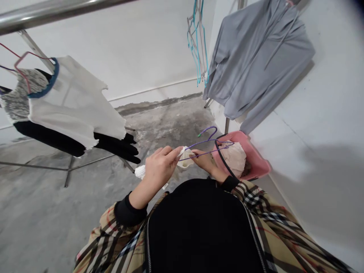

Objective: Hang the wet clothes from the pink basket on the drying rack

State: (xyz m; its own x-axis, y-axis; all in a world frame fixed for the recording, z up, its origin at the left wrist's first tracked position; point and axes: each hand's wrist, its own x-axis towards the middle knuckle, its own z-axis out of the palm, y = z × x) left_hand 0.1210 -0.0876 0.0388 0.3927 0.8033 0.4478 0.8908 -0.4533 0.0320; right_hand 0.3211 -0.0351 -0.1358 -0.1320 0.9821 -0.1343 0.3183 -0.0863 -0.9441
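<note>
A thin purple hanger (210,131) lies across in front of my body, its hook toward the far side and its left end inside a white piece of clothing (186,158). My left hand (160,163) is closed on the white clothing around that end of the hanger. Part of the white fabric, ribbed, sticks out on the left below this hand. My right hand (204,159) has its fingers pinched at the right edge of the white clothing, just beneath the hanger's lower bar. What kind of garment it is cannot be made out.
A pink bucket (257,157) with light clothes (234,157) stands to the right, by the wall. A grey shirt (261,49) and blue hangers (196,45) hang behind. At left, a white top (71,98) and black clothing (51,138) hang under a metal rail (57,14).
</note>
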